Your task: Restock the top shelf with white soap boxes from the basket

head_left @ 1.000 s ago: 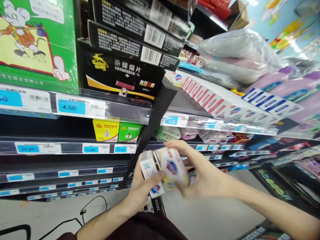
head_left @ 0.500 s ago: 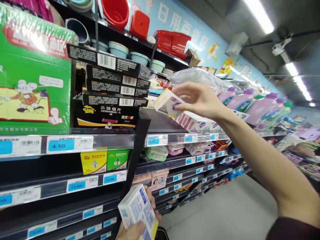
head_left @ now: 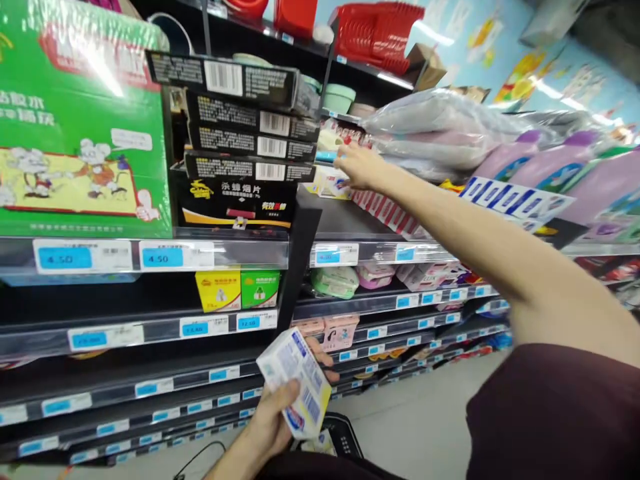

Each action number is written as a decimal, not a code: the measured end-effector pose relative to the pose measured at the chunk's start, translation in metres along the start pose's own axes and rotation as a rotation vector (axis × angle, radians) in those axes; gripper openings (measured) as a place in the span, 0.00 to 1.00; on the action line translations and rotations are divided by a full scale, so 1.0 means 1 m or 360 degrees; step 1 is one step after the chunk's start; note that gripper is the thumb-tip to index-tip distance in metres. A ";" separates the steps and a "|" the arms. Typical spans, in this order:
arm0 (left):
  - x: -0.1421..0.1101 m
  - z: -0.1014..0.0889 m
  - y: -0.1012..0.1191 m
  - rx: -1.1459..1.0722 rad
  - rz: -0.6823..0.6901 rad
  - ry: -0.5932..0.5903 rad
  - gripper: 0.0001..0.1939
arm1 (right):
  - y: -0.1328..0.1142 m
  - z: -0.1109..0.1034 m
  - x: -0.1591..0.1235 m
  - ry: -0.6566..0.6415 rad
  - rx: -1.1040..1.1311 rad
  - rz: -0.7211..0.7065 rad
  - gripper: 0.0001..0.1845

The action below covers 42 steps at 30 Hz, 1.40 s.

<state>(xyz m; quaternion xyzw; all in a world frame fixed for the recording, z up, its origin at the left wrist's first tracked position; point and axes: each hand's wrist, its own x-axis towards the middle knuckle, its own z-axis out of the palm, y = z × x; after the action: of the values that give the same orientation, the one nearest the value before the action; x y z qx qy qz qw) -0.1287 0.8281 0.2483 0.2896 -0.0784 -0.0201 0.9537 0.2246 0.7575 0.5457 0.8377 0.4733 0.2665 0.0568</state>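
My left hand (head_left: 273,417) is low in the middle, closed around a small white and yellow soap box (head_left: 297,380) with blue print, held tilted in front of the lower shelves. My right arm reaches out to the upper shelf. My right hand (head_left: 361,167) is there, its fingers on a white and yellow box (head_left: 331,183) at the left end of a row of red and white soap boxes (head_left: 387,210). Whether the fingers still grip that box is unclear.
Stacked black boxes (head_left: 240,143) and a big green mouse-picture pack (head_left: 83,133) stand left of a black shelf upright (head_left: 297,267). Purple bottles (head_left: 560,170) and plastic-wrapped goods (head_left: 440,127) fill the right. Shelf edges carry blue price tags (head_left: 163,257). Grey floor lies below.
My right hand has carried the white and yellow box from mid-air further in and down onto the upper shelf. My left hand with its box has shifted slightly right.
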 end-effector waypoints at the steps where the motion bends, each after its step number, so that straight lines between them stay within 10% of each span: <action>1: 0.003 0.002 0.001 -0.0064 -0.0002 0.0007 0.25 | -0.015 -0.014 -0.013 0.0084 0.0056 -0.0037 0.12; 6: 0.013 0.021 0.011 -0.0197 0.0020 0.0298 0.23 | -0.139 -0.073 -0.139 0.0104 0.0692 -0.0176 0.14; 9: 0.018 0.040 0.013 -0.0156 0.0089 0.0316 0.26 | -0.197 -0.055 -0.211 -0.0221 0.1044 -0.0239 0.30; 12: 0.022 0.053 0.008 -0.0064 0.0179 0.0355 0.34 | -0.205 -0.023 -0.237 -0.0354 0.1327 0.0105 0.31; 19: 0.030 0.053 0.000 0.0241 0.0382 0.0239 0.34 | -0.141 -0.044 -0.212 -0.0623 0.1995 0.0374 0.29; 29: 0.019 0.034 -0.003 0.0893 0.0302 -0.0370 0.16 | -0.066 -0.067 -0.143 0.0651 0.1882 0.0528 0.28; 42: 0.018 0.002 -0.024 0.0906 0.0430 -0.0108 0.13 | -0.037 0.000 -0.022 -0.0076 0.1239 0.0537 0.26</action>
<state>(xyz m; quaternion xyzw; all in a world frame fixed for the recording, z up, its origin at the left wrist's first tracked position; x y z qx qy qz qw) -0.1113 0.8053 0.2393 0.5311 -0.1505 0.1199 0.8252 0.1874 0.7596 0.5247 0.8683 0.3933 0.0541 -0.2974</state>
